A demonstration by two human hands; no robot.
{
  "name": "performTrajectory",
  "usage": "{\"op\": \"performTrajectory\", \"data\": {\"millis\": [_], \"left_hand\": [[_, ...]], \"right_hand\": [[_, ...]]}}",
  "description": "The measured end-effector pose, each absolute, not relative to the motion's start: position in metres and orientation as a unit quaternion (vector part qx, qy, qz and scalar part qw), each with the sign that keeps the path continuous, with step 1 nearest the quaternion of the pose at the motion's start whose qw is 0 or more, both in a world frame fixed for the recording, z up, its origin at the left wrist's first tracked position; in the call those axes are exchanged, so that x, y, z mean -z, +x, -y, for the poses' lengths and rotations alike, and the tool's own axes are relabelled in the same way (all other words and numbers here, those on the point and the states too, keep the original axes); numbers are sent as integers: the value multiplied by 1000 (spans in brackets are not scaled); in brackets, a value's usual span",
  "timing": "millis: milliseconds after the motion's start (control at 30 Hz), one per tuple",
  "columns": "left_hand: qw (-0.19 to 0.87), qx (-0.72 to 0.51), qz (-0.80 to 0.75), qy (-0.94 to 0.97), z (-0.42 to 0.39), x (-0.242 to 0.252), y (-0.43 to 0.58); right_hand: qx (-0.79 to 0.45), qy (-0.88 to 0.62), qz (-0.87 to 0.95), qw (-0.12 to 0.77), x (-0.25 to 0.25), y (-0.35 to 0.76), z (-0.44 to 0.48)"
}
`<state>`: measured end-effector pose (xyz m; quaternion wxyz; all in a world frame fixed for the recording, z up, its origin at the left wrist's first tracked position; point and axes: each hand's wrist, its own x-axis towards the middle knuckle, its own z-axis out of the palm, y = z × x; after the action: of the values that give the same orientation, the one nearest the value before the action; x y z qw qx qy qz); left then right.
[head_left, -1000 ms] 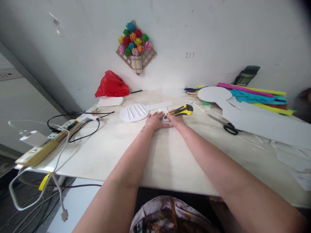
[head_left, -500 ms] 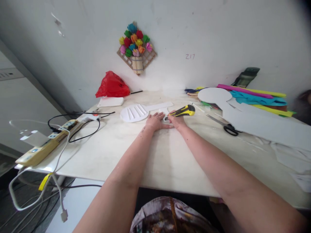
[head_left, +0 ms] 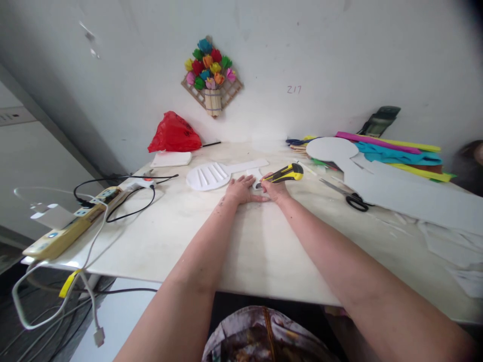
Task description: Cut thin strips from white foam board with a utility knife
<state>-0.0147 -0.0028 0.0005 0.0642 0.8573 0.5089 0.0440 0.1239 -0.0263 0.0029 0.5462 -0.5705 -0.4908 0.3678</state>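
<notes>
My right hand [head_left: 274, 188] grips a yellow and black utility knife [head_left: 284, 173], its blade end pointing down and left at a small white piece [head_left: 255, 175] on the table. My left hand [head_left: 241, 189] lies flat with fingers stretched out, pressing on that small white piece beside the blade. Just beyond my left hand lies a white paddle-shaped foam cutout [head_left: 217, 173] with ribs on its round end.
Black-handled scissors [head_left: 352, 198] and large white foam sheets [head_left: 392, 186] lie to the right, with coloured paper strips [head_left: 396, 148] behind. A power strip [head_left: 71, 221] with cables sits at the left edge. A red bag [head_left: 174, 133] rests against the wall.
Both hands stay in nearly the same place; the knife's blade end has shifted slightly along the small white piece. The view has drifted a little.
</notes>
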Motion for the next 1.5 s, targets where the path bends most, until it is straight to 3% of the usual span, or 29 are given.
{"op": "performTrajectory", "data": {"millis": [600, 933, 1100, 1267, 1500], "left_hand": [[84, -15, -506, 858, 4, -6, -15], [86, -11, -501, 861, 1, -2, -16], [89, -14, -496, 864, 2, -3, -16], [101, -60, -495, 861, 6, -2, -17], [140, -200, -508, 826, 4, 4, -19]], "right_hand": [[-351, -582, 511, 526, -6, 124, 32], [-370, -539, 502, 566, -2, 128, 33], [-386, -494, 450, 636, 3, 130, 25], [-361, -472, 412, 691, 4, 134, 19], [-360, -510, 410, 665, 5, 133, 18]]}}
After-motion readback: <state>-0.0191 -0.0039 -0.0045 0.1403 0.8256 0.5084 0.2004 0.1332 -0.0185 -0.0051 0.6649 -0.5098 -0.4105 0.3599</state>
